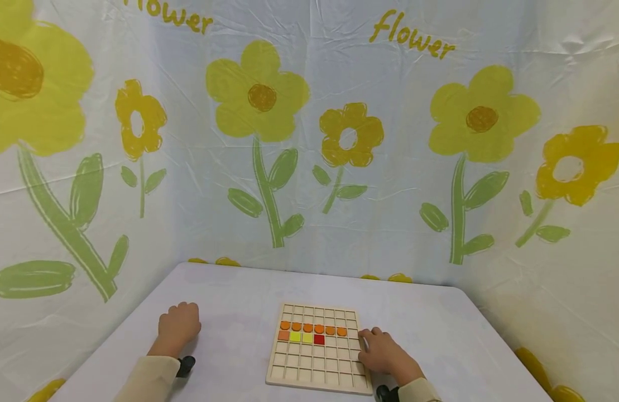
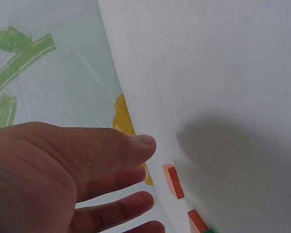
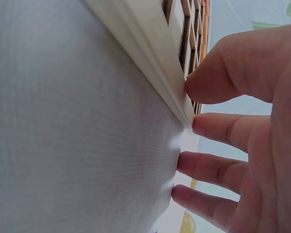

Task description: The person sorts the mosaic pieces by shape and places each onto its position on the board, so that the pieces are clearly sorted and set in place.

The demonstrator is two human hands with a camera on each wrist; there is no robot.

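Note:
A wooden grid board lies on the table, with a row of several orange discs on it. Below that row sit an orange square tile, two yellow tiles and a red tile. My right hand touches the board's right edge, thumb on the rim, other fingers along the outer side. At the table's left, my left hand holds nothing, its thumb and fingers apart. Close to its fingertips in the left wrist view are an orange block and a second orange piece.
The white table stands against a cloth backdrop printed with yellow flowers. A bit of something green shows at the bottom of the left wrist view. Dark wrist devices are worn at both sleeves.

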